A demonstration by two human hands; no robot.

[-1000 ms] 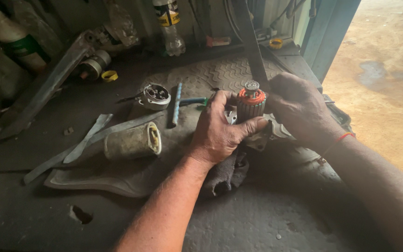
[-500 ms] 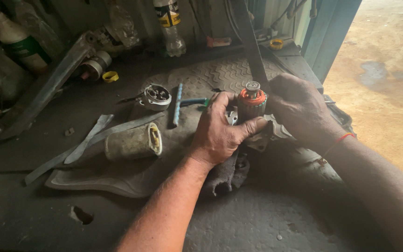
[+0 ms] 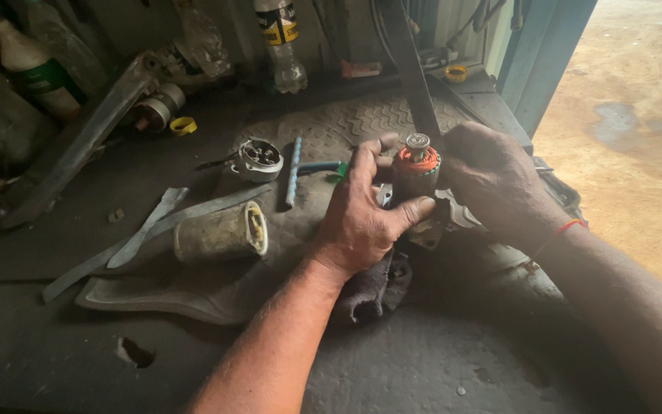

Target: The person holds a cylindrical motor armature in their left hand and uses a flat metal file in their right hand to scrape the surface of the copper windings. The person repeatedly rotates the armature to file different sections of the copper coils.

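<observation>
Grasped upright between both hands, a motor armature [image 3: 415, 172] with orange-red windings and a steel shaft tip is being held over a ribbed rubber mat [image 3: 362, 119]. It is being clamped by the left hand [image 3: 362, 222], thumb across its lower body and fingers curled behind. It is being covered from the other side by the right hand [image 3: 492, 176], which is being kept closed against it. A dark rag [image 3: 373, 287] is being pressed beneath the left palm, just below the armature. To the armature's left, near it, a blue-handled tool [image 3: 293, 172] is lying on the mat, and beyond that a round metal end cap [image 3: 258, 157]. Further left and lower, a grimy cylindrical housing [image 3: 220, 234] is lying on its side. Plastic bottles [image 3: 281, 38] are standing well behind the armature.
</observation>
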